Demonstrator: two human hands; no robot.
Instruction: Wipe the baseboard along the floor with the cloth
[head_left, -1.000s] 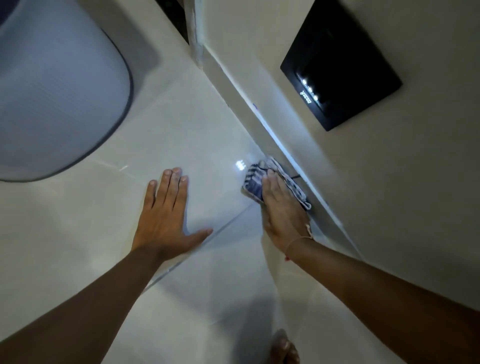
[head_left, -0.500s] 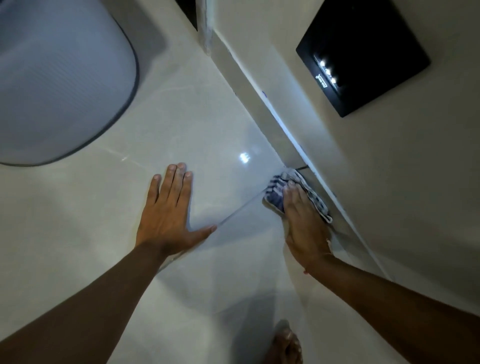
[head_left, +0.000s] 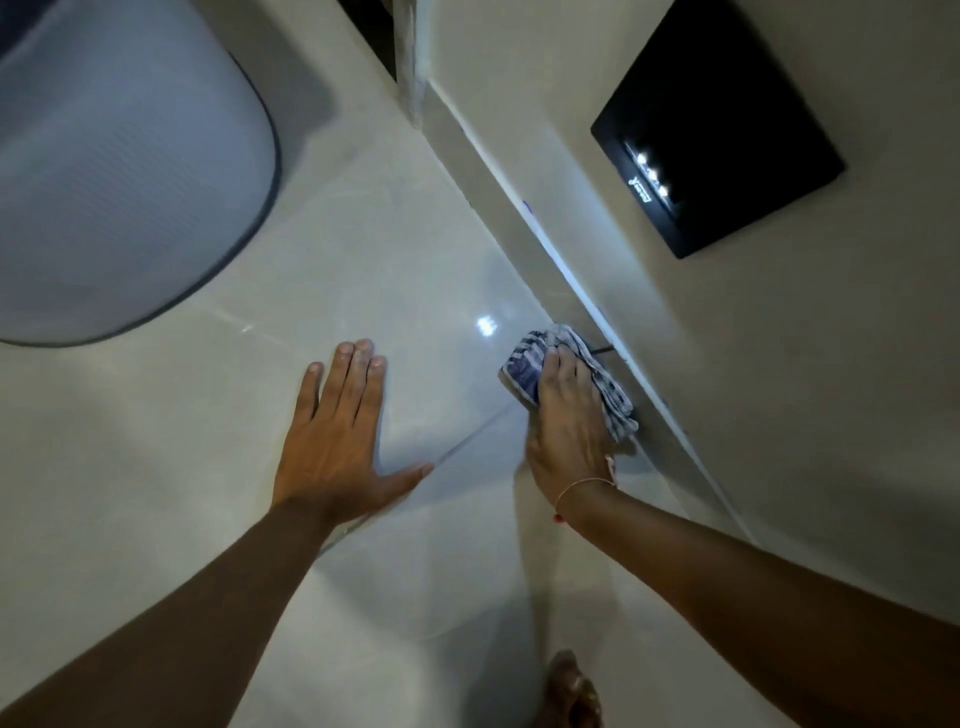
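A beige baseboard runs diagonally from the upper middle down to the right, where the glossy tiled floor meets the wall. My right hand presses a crumpled blue-and-white striped cloth against the foot of the baseboard; the fingers cover the cloth's middle. A thin bracelet circles that wrist. My left hand lies flat on the floor to the left of the cloth, fingers together and thumb spread, holding nothing.
A large rounded grey-white object fills the upper left, standing on the floor. A black panel with small lit lights is mounted on the wall above the baseboard. A bare foot shows at the bottom edge. A dark gap lies at the baseboard's far end.
My right hand slid the cloth along the baseboard towards me, then back away again. The left hand has stayed planted on the floor.
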